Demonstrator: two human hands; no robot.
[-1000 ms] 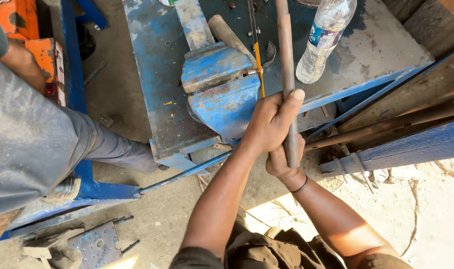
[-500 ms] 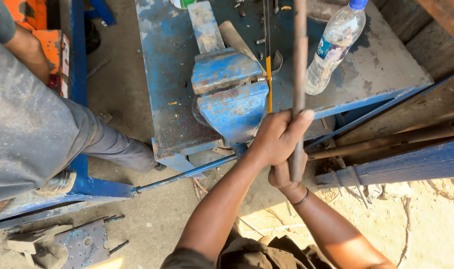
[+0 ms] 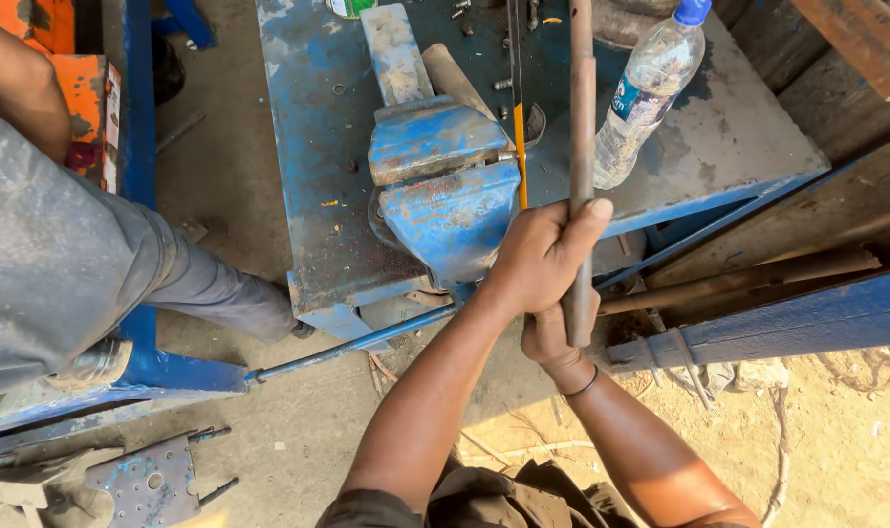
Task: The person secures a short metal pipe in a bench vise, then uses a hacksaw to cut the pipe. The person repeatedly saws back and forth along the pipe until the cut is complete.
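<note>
A long rusty metal rod [image 3: 582,127] runs from the top of the view down past the front edge of a blue workbench [image 3: 308,176]. My left hand [image 3: 542,256] wraps around its lower part, thumb laid along it. My right hand [image 3: 547,337] grips the same rod just beneath, mostly hidden behind the left one. A blue bench vise [image 3: 445,186] is bolted to the bench just left of the rod. A thin yellow-edged strip [image 3: 518,117] lies between vise and rod.
A plastic water bottle [image 3: 645,93] lies on the bench to the right of the rod. Another person's grey-trousered leg [image 3: 83,264] stands at the left. Rusty bars [image 3: 758,279] and a blue beam [image 3: 816,318] lie at right; a metal bracket [image 3: 132,484] lies on the floor.
The view has shifted, so bench and vise sit further right. The rod has turned from slightly tilted to nearly vertical in the view. Both hands keep their grip on it.
</note>
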